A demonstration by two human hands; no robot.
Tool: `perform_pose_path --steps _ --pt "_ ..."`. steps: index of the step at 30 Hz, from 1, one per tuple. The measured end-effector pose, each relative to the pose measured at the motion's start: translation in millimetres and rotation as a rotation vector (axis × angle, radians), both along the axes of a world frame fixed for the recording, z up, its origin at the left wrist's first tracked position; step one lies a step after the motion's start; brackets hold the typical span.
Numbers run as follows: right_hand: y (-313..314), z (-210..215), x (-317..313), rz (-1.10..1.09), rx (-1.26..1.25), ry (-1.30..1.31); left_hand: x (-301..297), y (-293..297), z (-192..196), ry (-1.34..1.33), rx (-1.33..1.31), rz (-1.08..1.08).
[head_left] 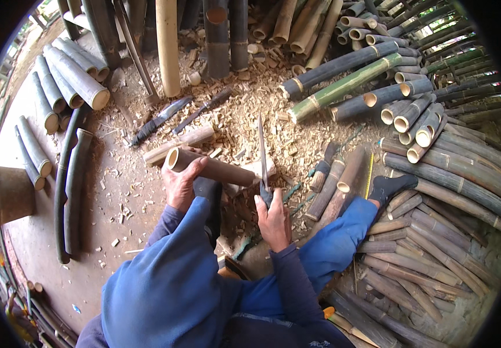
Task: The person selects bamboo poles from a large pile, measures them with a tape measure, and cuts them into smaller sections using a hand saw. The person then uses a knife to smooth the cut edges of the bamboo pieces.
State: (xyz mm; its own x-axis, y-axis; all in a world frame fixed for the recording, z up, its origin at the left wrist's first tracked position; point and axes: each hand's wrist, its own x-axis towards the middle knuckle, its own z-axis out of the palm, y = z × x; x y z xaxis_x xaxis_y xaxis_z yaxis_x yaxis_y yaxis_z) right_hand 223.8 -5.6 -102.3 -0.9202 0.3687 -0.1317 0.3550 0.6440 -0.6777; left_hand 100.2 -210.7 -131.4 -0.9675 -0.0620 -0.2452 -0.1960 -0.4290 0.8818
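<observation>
Person sits on the floor (41, 232), blue sleeves and trousers, dark sock (393, 185) stretched out to the right. Left hand (179, 184) is wrapped closed around a short bamboo tube (213, 168), near its open end; the tube lies roughly level in front of the knees, other end on a small wood block (259, 169). Right hand (274, 219) is closed on the handle of a long knife (262, 151), blade pointing up and away, resting on the tube's far end.

Floor is bare packed earth or concrete on the left, thick with pale bamboo chips (239, 110) in the middle. Cut bamboo everywhere: grey-green tubes (67, 75) piled upper left, long split halves (73, 185) lying left, poles (168, 46) standing at top, green and dark stalks (349, 81) stacked upper right, brown slats (424, 249) heaped right. Two more knives (163, 119) lie in the chips beyond the tube. A brown bucket (8, 194) sits at far left. A yellow tape measure (369, 174) lies near the foot.
</observation>
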Motion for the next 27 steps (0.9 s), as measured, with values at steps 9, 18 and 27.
perform_pose_path --steps 9,18,27 --pt "7 -49 13 0.037 0.213 -0.19 -4 12 -6 0.181 -0.057 -0.056" --pt "-6 -1 19 0.023 0.009 0.029 -1 -14 10 0.138 -0.259 -0.29" --pt "-8 42 -2 0.011 -0.03 0.075 3 6 -1 0.049 -0.121 -0.024"
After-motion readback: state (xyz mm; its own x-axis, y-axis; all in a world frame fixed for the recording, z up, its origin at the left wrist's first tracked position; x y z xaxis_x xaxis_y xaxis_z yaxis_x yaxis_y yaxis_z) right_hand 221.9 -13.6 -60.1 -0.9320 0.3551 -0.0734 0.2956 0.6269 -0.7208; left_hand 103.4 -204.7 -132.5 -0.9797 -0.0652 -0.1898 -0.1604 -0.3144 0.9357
